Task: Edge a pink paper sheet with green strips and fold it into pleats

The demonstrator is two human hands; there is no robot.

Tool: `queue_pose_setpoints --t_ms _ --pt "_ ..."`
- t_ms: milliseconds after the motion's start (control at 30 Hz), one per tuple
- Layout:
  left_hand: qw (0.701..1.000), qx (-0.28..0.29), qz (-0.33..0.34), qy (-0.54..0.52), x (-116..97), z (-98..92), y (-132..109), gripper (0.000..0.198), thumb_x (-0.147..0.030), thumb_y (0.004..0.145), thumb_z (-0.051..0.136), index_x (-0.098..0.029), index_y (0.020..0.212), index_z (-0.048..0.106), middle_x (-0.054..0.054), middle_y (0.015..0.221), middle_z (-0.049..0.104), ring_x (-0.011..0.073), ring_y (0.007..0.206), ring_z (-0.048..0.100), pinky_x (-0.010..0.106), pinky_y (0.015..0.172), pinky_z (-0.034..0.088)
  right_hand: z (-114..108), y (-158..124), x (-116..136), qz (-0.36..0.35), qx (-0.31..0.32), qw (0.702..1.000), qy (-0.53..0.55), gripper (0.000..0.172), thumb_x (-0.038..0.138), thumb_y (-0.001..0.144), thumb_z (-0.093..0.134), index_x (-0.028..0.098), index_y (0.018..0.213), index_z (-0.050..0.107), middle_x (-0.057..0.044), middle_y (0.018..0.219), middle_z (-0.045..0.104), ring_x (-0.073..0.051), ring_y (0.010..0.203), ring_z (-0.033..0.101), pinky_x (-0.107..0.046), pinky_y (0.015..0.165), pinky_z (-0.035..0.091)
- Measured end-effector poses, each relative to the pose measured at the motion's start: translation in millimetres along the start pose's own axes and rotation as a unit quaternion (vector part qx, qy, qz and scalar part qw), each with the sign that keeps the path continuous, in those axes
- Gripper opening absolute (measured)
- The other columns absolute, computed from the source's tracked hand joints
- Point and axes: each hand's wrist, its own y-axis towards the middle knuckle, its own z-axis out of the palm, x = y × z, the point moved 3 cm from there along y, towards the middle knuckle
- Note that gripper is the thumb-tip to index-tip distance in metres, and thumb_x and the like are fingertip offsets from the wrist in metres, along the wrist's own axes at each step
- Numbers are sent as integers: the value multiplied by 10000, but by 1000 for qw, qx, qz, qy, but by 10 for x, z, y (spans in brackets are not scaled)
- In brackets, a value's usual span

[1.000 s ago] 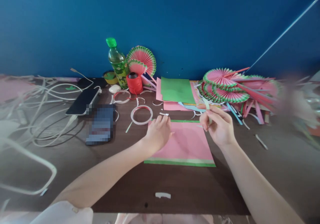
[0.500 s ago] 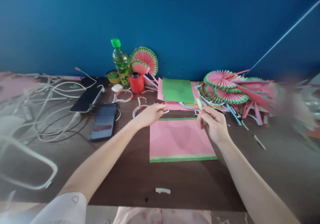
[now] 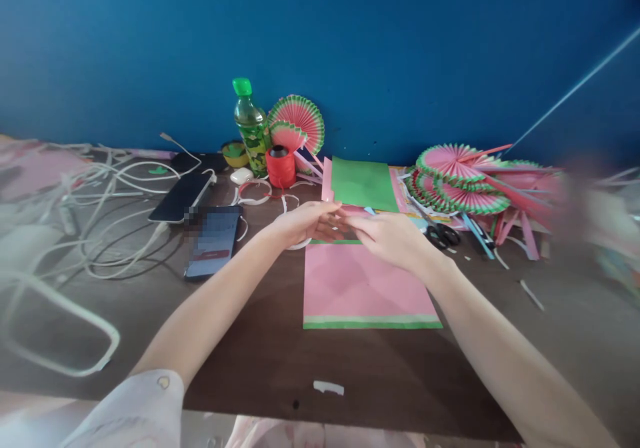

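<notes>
My left hand [image 3: 311,224] and my right hand [image 3: 393,236] meet at the fingertips above the far green edge of a pink sheet of paper [image 3: 367,285]. This sheet has a pale and green band along its near edge. My left fingers are bent in toward the right ones, thumb and forefinger close together. The right fingers reach left, pressed together, seen from the back of the hand. What lies between the fingertips is hidden. Just behind them is a green sheet [image 3: 364,183] on pink paper.
Folded pink and green paper fans [image 3: 460,178] are heaped at the right, with scissors [image 3: 443,235] in front. A green-capped bottle [image 3: 251,131], a red thread spool [image 3: 281,167], a phone [image 3: 215,243], a power bank [image 3: 181,198] and tangled white cables [image 3: 107,235] occupy the left.
My right hand has swung left, away from the sheet's right side, and its fingertips now meet my left hand's. The pale strip it was pinching no longer shows. The scissors are uncovered.
</notes>
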Motion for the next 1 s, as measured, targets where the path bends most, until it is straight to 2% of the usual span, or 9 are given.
queue_pose_setpoints --t_ms 67,167,333,533,667,767,867,1000 --pt "999 -22 2 30 -1 -45 -18 198 -312 758 587 -142 858 571 32 768 662 120 647 627 299 718 469 64 15 35 -3 18 999 -38 349 196 879 325 219 1123 574 -83 845 686 -211 733 616 -274 581 350" --pt "997 -17 -12 75 -21 -81 -56 176 -217 714 633 -128 853 572 26 764 660 97 646 618 278 728 463 122 22 55 -13 28 998 -59 358 217 886 326 242 1177 534 -76 829 684 -213 713 617 -271 559 339" --pt "992 6 -6 124 -52 -125 -78 233 -172 668 653 -129 893 609 8 759 646 81 663 606 250 731 460 132 8 25 -8 25 997 -69 361 245 888 344 237 1212 503 -77 814 681 -206 695 612 -265 556 332" --pt "986 13 -8 168 -10 -175 -60 224 -168 645 638 -143 866 613 -1 735 627 84 651 597 259 714 467 131 -11 -36 4 23 999 -45 292 265 877 396 243 1104 577 -69 926 678 -201 785 615 -263 597 353" --pt "985 3 7 174 -6 -185 -44 207 -152 614 645 -135 813 592 -5 728 617 77 646 586 240 696 467 138 -13 -124 9 42 999 24 233 284 845 442 274 980 631 -18 935 682 -197 829 608 -264 616 364" --pt "981 7 5 196 -9 -194 -44 221 -145 590 645 -133 804 591 -7 720 615 83 651 583 241 692 473 118 -25 -227 30 83 991 102 190 275 791 494 263 897 652 7 882 684 -182 780 604 -259 606 373" --pt "975 7 -3 223 -28 -211 -60 249 -143 581 632 -133 828 599 4 744 623 102 684 592 245 687 477 96 -52 -335 32 155 967 198 199 318 787 492 229 864 653 1 781 680 -162 685 593 -256 587 393" --pt "970 2 -19 244 -53 -217 -87 237 -127 571 616 -131 807 601 9 725 627 120 704 600 247 671 482 113 -83 -504 36 212 933 287 282 357 837 411 193 813 640 -24 753 680 -164 722 604 -269 653 423"
